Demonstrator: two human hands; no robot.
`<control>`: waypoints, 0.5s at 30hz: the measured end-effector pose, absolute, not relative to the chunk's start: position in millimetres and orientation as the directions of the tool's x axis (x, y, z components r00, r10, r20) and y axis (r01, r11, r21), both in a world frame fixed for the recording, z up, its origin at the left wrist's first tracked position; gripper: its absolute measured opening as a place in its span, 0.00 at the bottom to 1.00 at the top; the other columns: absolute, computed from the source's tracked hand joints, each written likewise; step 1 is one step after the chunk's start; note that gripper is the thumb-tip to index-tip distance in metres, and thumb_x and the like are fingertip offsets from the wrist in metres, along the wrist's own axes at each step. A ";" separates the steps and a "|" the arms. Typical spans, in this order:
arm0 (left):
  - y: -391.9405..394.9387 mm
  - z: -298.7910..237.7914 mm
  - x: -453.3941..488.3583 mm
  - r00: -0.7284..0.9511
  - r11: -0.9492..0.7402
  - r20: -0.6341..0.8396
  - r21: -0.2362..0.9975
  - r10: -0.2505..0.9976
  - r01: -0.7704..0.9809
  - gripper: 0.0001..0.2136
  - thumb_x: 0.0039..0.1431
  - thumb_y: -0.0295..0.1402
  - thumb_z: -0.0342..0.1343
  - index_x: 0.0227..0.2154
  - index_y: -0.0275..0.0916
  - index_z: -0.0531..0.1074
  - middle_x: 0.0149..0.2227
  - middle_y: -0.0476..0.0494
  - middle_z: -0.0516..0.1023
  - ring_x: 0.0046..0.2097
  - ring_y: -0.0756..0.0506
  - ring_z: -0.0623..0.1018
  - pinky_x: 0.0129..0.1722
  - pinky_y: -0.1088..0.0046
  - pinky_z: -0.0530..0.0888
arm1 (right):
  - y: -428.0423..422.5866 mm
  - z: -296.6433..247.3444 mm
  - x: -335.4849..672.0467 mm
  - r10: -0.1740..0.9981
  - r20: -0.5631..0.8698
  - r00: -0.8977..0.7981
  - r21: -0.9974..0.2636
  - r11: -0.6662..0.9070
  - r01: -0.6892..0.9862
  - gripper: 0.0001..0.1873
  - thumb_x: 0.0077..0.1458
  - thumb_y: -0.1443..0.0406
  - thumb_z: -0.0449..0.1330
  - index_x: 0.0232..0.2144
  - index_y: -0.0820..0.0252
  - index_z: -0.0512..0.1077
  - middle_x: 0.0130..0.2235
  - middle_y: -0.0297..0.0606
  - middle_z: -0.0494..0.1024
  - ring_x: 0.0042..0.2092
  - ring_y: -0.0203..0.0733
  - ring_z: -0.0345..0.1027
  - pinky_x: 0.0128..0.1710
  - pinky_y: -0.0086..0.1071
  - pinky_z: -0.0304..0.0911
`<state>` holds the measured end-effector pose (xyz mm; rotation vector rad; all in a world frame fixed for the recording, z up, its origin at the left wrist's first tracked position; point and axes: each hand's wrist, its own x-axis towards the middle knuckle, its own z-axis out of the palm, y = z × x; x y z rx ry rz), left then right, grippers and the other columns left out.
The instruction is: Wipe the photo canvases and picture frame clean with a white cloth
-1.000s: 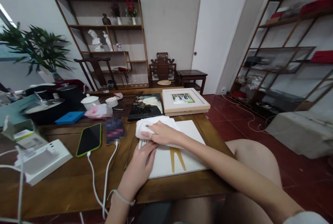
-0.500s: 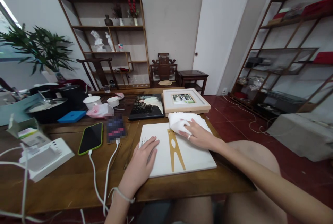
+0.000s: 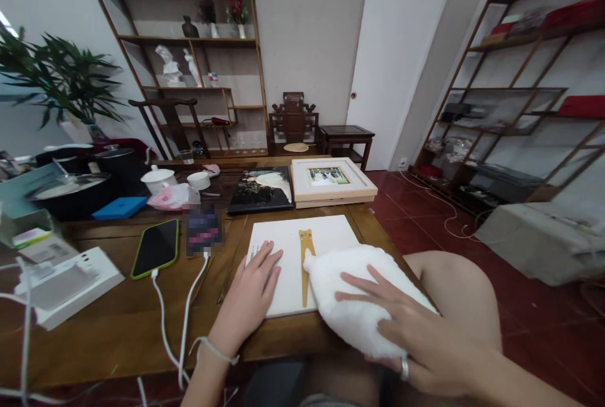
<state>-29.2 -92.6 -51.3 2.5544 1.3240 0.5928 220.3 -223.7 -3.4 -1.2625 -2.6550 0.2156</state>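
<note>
A white square board (image 3: 283, 249) with a gold clip-shaped mark (image 3: 305, 262) lies on the wooden table (image 3: 118, 325) in front of me. My left hand (image 3: 250, 293) rests flat on the board's near left part, fingers stretched out. My right hand (image 3: 416, 338) presses a white cloth (image 3: 354, 300) down at the board's near right corner, fingers spread over it.
Behind the board lie a dark photo print (image 3: 262, 189) and a light wooden picture frame (image 3: 331, 181). To the left are a green-cased phone (image 3: 155, 246) on a white cable, a white box (image 3: 70, 284), a blue pad, pots and cups. Shelves line both walls.
My right hand has dragged the white cloth from the board's far left, across its far right, down to the near right corner. My left hand stays on the board.
</note>
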 end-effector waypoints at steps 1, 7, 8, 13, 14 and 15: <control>-92.6 -51.1 -29.4 0.520 -0.578 0.253 0.351 0.816 0.737 0.18 0.63 0.34 0.40 0.53 0.39 0.65 0.60 0.39 0.61 0.62 0.42 0.58 0.59 0.53 0.57 | -217.9 -4.0 220.8 0.780 0.116 -0.616 -0.208 0.625 0.752 0.11 0.57 0.61 0.52 0.31 0.61 0.72 0.59 0.47 0.60 0.64 0.53 0.39 0.60 0.59 0.35; -93.2 -50.1 -29.6 0.518 -0.577 0.255 0.345 0.816 0.740 0.18 0.63 0.34 0.40 0.52 0.39 0.65 0.60 0.39 0.61 0.62 0.41 0.58 0.58 0.52 0.58 | -151.8 -11.8 227.7 0.834 0.192 -0.518 -0.223 0.551 0.804 0.16 0.61 0.59 0.48 0.34 0.65 0.71 0.57 0.54 0.63 0.63 0.51 0.44 0.61 0.54 0.38; -93.2 -50.0 -29.6 0.518 -0.577 0.253 0.342 0.817 0.742 0.18 0.63 0.34 0.40 0.53 0.40 0.65 0.60 0.40 0.61 0.62 0.41 0.58 0.58 0.52 0.58 | -140.1 -12.5 229.6 0.841 0.203 -0.501 -0.242 0.539 0.807 0.17 0.61 0.58 0.47 0.35 0.64 0.71 0.57 0.53 0.64 0.63 0.50 0.45 0.61 0.53 0.37; -92.3 -50.7 -30.8 0.525 -0.579 0.246 0.331 0.815 0.745 0.18 0.63 0.34 0.39 0.53 0.39 0.65 0.60 0.40 0.61 0.62 0.42 0.58 0.58 0.53 0.58 | -104.5 -14.5 233.7 0.877 0.220 -0.427 -0.320 0.478 0.818 0.21 0.62 0.54 0.44 0.38 0.62 0.71 0.58 0.49 0.62 0.63 0.50 0.44 0.62 0.51 0.37; -92.1 -51.1 -31.1 0.525 -0.580 0.248 0.332 0.815 0.744 0.18 0.63 0.34 0.39 0.53 0.39 0.65 0.60 0.39 0.61 0.62 0.42 0.58 0.58 0.53 0.58 | -103.6 -15.2 232.8 0.878 0.227 -0.421 -0.316 0.476 0.821 0.21 0.62 0.55 0.44 0.38 0.62 0.71 0.57 0.49 0.63 0.63 0.50 0.44 0.62 0.51 0.36; -91.9 -51.4 -31.3 0.525 -0.581 0.248 0.332 0.814 0.743 0.18 0.63 0.34 0.39 0.53 0.39 0.65 0.60 0.39 0.61 0.62 0.42 0.58 0.58 0.53 0.58 | -105.0 -15.9 231.3 0.877 0.233 -0.421 -0.309 0.477 0.823 0.20 0.62 0.56 0.45 0.37 0.63 0.71 0.57 0.50 0.64 0.63 0.50 0.44 0.62 0.51 0.35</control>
